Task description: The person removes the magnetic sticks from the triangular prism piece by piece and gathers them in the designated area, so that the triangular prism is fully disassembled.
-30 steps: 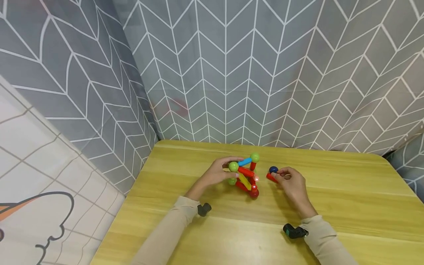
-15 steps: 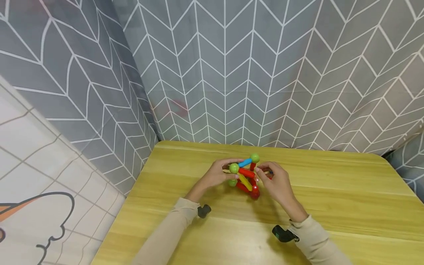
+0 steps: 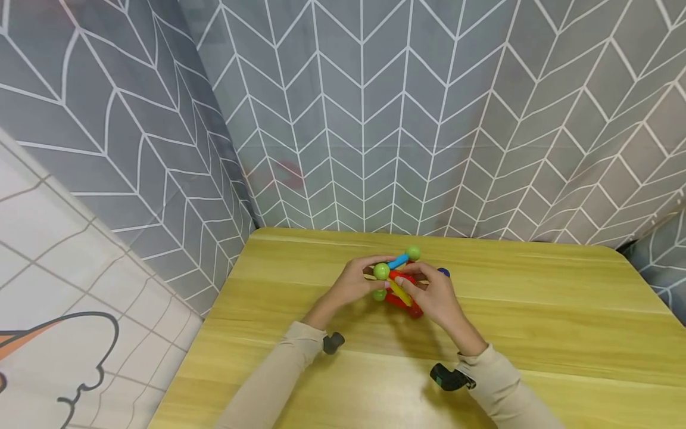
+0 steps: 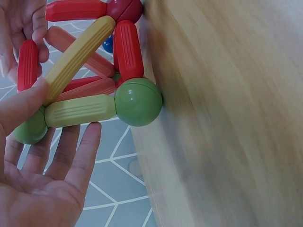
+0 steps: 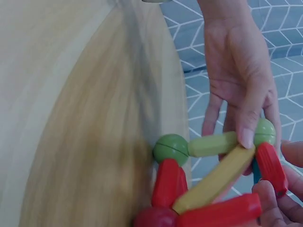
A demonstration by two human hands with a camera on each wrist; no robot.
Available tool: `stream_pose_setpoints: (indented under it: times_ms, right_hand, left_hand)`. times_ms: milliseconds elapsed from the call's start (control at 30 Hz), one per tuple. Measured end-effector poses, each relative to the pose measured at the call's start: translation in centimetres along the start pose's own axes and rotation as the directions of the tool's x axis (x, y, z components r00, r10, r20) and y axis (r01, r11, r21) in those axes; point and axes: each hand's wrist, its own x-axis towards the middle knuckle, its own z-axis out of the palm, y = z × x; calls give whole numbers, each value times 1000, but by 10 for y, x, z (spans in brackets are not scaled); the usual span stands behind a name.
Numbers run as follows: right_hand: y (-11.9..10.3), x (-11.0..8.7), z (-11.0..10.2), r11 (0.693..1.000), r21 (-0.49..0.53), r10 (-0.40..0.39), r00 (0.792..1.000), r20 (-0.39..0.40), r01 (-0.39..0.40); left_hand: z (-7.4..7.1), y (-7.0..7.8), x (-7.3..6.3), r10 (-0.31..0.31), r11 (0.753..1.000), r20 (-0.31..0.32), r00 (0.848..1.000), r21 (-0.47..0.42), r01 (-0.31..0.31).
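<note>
We see the left hand [image 3: 354, 281] steadying the rod-and-ball frame [image 3: 398, 285] on the table [image 3: 536, 322]; the right hand [image 3: 433, 298] pinches what seems a red rod [image 5: 271, 169], yellow rod [image 4: 78, 53] slanting between them.

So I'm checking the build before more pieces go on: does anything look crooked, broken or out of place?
Nothing stands out. Both hands hold the rod-and-ball frame on the table; its visible joints look seated. One blue ball sits apart behind the right hand.

Bare table [image 3: 536, 310] right and front of rod-and-ball frame [image 3: 399, 285]; curtain [image 3: 429, 119] blocks behind.
</note>
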Motion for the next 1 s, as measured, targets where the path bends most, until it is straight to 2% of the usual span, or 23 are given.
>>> stream_pose_setpoints:
  times_ms: [167,333,567,1000]
  right_hand:
    - [-3,2,4,999,5,45,999,31,-46]
    - [-3,2,7,999,-22,40,999,32,-39]
    - [-6,4,17,999,-46,15,1000,-18,-16]
    - [-1,4,24,999,-41,17,997,-80,-20]
  left_hand:
    - [0,1,1,18,1000,2,1000,6,-18]
    - [1,3,0,3,1000,1,1000,-7,-3]
    - [2,3,0,-22,1000,-21,1000,-7,22]
    - [3,5,0,-20,1000,-23,1000,7,21]
